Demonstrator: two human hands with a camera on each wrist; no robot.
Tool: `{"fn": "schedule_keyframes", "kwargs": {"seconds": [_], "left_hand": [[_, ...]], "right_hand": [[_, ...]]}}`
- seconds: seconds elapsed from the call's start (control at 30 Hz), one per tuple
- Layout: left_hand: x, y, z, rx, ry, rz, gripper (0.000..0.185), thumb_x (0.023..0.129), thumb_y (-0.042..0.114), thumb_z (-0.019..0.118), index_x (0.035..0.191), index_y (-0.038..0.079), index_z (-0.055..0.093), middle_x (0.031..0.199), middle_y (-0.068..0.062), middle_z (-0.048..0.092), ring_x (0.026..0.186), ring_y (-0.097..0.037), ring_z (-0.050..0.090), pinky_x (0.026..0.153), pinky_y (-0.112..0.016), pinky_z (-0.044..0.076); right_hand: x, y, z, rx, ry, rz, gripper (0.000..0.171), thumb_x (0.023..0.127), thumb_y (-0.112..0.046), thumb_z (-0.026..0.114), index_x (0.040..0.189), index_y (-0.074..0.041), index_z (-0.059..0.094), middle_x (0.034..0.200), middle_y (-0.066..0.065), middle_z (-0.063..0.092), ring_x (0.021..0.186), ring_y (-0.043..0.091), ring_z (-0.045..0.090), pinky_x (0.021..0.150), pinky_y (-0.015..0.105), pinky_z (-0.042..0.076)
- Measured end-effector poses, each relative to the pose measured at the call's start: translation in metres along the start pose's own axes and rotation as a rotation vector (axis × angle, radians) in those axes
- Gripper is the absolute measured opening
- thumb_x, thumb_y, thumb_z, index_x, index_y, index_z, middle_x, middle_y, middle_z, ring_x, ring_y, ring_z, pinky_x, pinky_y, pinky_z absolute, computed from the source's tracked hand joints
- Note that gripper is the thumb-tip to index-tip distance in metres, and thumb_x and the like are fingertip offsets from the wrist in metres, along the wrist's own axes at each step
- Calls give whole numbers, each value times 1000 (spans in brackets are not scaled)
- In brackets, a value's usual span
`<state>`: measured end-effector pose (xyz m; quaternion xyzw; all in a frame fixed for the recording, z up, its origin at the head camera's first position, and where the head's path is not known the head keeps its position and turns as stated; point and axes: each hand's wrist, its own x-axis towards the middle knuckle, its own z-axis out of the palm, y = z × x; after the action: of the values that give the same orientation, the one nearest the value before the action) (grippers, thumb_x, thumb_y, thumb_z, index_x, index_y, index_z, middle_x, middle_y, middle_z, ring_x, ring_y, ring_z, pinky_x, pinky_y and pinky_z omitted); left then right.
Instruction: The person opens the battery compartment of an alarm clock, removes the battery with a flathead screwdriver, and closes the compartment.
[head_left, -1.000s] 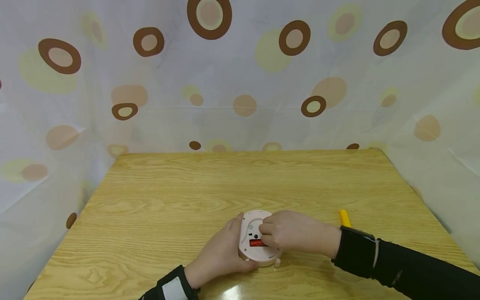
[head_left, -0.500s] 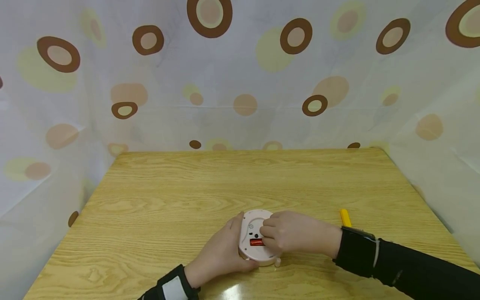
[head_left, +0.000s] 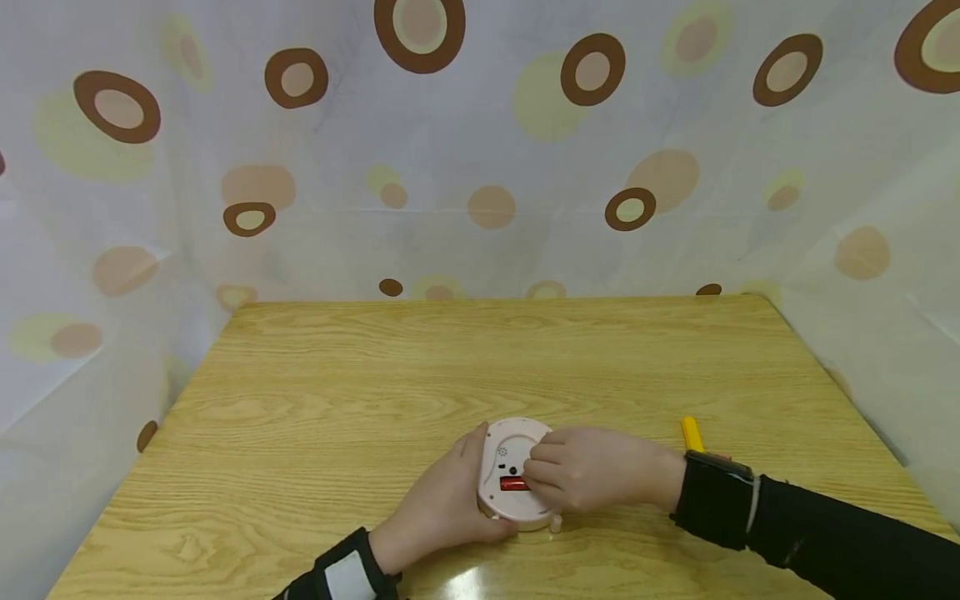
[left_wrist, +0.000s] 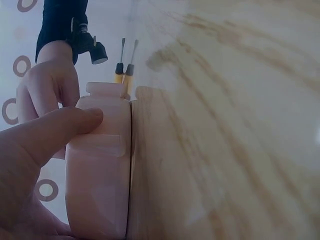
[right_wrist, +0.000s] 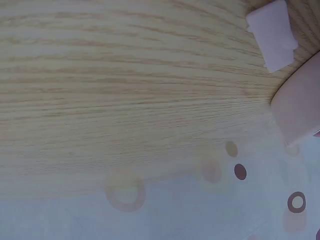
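A round, pale pink alarm clock (head_left: pixel 517 510) lies back side up on the table, with a red battery (head_left: pixel 513 483) showing in its open battery slot. My left hand (head_left: pixel 446 492) grips the clock from the left; the left wrist view has the thumb pressed on its side wall (left_wrist: pixel 97 190). Over the right part of the clock's back, my right hand (head_left: pixel 588 468) has its fingers curled down at the right end of the battery. Its fingertips are hidden, and I cannot tell whether they pinch the battery. In the right wrist view, a small pale battery cover (right_wrist: pixel 274 35) lies beside the clock.
A screwdriver with a yellow handle (head_left: pixel 692 433) lies at the right, partly behind the right wrist; its dark shaft (left_wrist: pixel 123 50) shows in the left wrist view. The wooden table (head_left: pixel 360 367) is bordered by a patterned curtain (head_left: pixel 450 150) at back and sides.
The right hand has shifted slightly to the right, baring more of the clock's upper back. The left hand and the clock stay in place.
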<state>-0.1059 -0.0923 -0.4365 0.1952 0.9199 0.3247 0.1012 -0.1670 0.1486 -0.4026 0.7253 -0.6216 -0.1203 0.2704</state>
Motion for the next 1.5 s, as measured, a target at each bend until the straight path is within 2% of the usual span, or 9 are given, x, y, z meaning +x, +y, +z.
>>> {"fn": "schedule_keyframes", "kwargs": {"seconds": [0.3,0.53,0.67,0.87,1.1,1.2,1.3,1.4,1.5], "left_hand": [[0,0,1,9,-3,-2,124,72,41,96,163,-9,27,157,-26,50,135,-32,61,111,-44,55],[-1,2,0,18,-4,-3,124,72,41,97,162,-9,27,157,-27,50,136,-35,60,111,-47,54],[0,2,0,16,-5,-9,124,72,41,97,162,-9,27,158,-27,49,138,-35,59,113,-47,54],[0,2,-1,23,-5,-13,126,72,43,96,163,-8,26,159,-27,48,139,-35,58,114,-46,53],[0,2,-2,26,-10,-9,126,72,42,96,163,-9,26,159,-28,48,140,-35,58,114,-47,53],[0,2,-2,31,-13,-12,126,72,44,96,163,-8,26,160,-27,47,141,-35,57,114,-47,53],[-1,2,-2,26,-15,-15,126,73,44,96,164,-8,26,160,-27,47,140,-34,58,114,-46,53],[-1,2,-2,17,-15,-16,126,73,42,96,164,-7,25,159,-26,48,139,-33,58,113,-45,53],[-1,1,-1,14,-10,-10,125,72,40,96,163,-8,26,158,-26,49,137,-33,59,112,-45,54]], "right_hand": [[-1,3,1,2,-4,-48,37,105,-51,59,101,-18,74,104,-8,73,93,7,65,89,22,58],[-8,2,7,-36,6,-105,24,110,-29,55,110,-16,75,113,-4,75,102,10,69,99,25,59],[-11,3,10,-45,22,-131,25,109,-27,54,112,-15,76,115,-2,75,105,13,70,101,27,59],[-15,2,15,-83,37,-133,37,114,-22,42,118,-13,77,116,-1,77,108,13,72,103,27,58],[-16,-3,19,-89,70,-74,51,115,-15,26,119,-11,77,112,0,79,106,12,74,100,26,60],[-14,-5,19,-71,91,-45,49,116,-16,28,118,-12,76,111,-2,78,105,11,73,99,26,60],[-11,-7,17,-34,125,-8,42,117,-29,38,117,-12,76,110,-3,77,103,11,71,97,25,60],[-8,-9,15,18,152,28,41,112,-44,51,118,-12,75,107,-5,76,99,8,69,94,23,59],[-5,-12,13,62,167,51,42,108,-47,56,119,-11,75,105,-6,75,96,7,67,92,21,58]]}}
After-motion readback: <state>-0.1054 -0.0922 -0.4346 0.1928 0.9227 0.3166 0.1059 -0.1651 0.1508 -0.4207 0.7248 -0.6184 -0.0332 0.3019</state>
